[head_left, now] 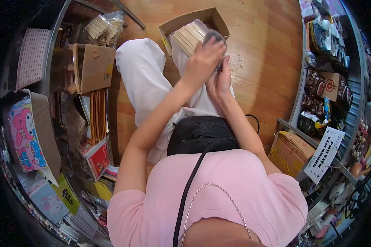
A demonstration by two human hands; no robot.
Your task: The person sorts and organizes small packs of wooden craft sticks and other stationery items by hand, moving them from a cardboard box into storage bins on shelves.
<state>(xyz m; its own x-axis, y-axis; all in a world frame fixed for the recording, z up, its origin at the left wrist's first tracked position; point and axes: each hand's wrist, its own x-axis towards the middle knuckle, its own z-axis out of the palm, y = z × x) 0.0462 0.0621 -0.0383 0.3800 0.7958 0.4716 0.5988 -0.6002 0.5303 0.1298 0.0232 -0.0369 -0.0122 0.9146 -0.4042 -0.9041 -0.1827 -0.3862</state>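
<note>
A dark grey, fuzzy-looking bundle [213,36], blurred, is between my two hands above the floor. My left hand [205,59] lies over its near side, fingers bent and pressed against it. Lower and to the right, my right hand [221,83] holds its lower end, thumb pointing up; most of its fingers are hidden. Just left of the bundle, flat pale wooden pieces [187,40] in clear plastic lean at an open cardboard box [217,17].
Shelving with a brown carton [95,68], frames and notebooks stands at the left. At the right are a metal rack of packaged goods, a yellow-brown box [290,153] and a white sign [325,154]. My white-trousered legs flank the middle.
</note>
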